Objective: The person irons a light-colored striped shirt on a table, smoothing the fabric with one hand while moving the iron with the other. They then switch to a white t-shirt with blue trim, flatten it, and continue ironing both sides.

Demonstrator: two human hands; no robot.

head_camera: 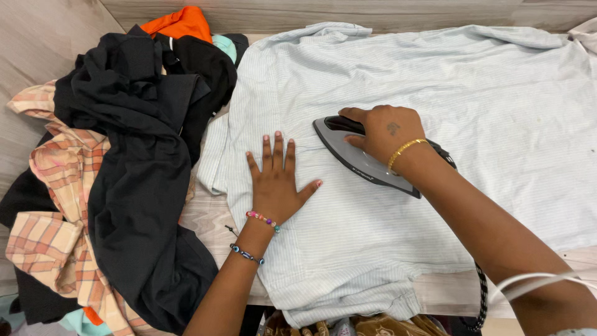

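A pale blue striped shirt (pixel 435 81) lies spread flat across the wooden table. My left hand (pixel 277 180) presses flat on the shirt with fingers spread, holding nothing. Just to its right, my right hand (pixel 382 130) grips the black handle of a grey clothes iron (pixel 354 158) that rests sole-down on the shirt, its pointed tip aimed to the upper left. The iron's braided cord (pixel 482 298) runs down past my right forearm toward the table's front edge.
A heap of clothes sits on the left: black garments (pixel 137 155), a peach plaid shirt (pixel 56 180), an orange piece (pixel 180 23) and a teal one. The wooden table (pixel 208 218) shows between heap and shirt. Brown patterned fabric (pixel 373 325) hangs below the front edge.
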